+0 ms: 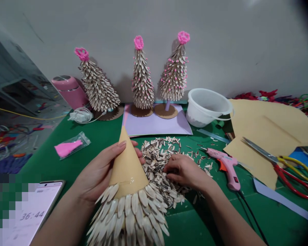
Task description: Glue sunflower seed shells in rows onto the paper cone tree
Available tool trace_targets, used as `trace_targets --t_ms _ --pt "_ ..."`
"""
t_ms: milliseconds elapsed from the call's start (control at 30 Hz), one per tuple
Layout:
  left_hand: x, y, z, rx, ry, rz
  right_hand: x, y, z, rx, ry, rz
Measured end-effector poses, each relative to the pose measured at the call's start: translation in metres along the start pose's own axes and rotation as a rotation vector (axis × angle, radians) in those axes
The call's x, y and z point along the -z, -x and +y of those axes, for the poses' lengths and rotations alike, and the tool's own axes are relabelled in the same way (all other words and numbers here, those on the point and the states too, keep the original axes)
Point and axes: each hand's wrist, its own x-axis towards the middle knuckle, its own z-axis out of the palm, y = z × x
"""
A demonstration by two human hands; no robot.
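Observation:
My left hand (102, 164) is wrapped round a tan paper cone (128, 157), its tip pointing up and away from me. Overlapping rows of pale sunflower seed shells (135, 208) cover the cone's lower part, and a glossy smear of glue shows on the bare paper just above them. My right hand (184, 171) is down at a loose heap of striped sunflower seed shells (156, 160), fingers bent and pinched together. Whatever is between those fingertips is hidden. Right of the heap lies a pink hot glue gun (227, 167), its nozzle towards the shells.
Three shell-covered trees (143, 82) with pink tops stand along the wall. A white bucket (205, 109), scissors (279, 164) and tan paper (269, 123) are at right. At left are a pink flask (70, 92), a white cable (82, 115), a small bag (72, 145) and a phone (33, 212).

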Motion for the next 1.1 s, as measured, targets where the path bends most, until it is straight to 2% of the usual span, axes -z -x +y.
trace_targets --t_ms 233,500,600,833,900,1033,1100 --pt "0.003 0.003 -0.003 -0.007 -0.013 0.011 -0.001 -0.002 -0.001 0.005 -0.062 0.053" --pt "0.003 0.004 -0.01 0.006 -0.008 -0.069 0.009 0.002 0.018 -0.127 -0.321 0.293" --pt "0.002 0.002 -0.013 0.017 -0.007 -0.068 0.008 0.003 0.024 -0.165 -0.382 0.331" --pt "0.001 0.0 -0.017 0.03 -0.023 -0.037 0.009 0.003 0.019 -0.14 -0.286 0.359" --pt "0.002 0.001 -0.017 0.028 -0.016 -0.04 0.01 0.004 0.014 -0.129 -0.234 0.311" --pt "0.003 0.0 -0.018 0.038 -0.006 -0.044 0.007 0.004 0.003 -0.106 -0.133 0.124" --pt "0.002 0.0 -0.018 0.041 -0.008 -0.038 0.004 0.003 -0.001 -0.122 -0.08 0.083"
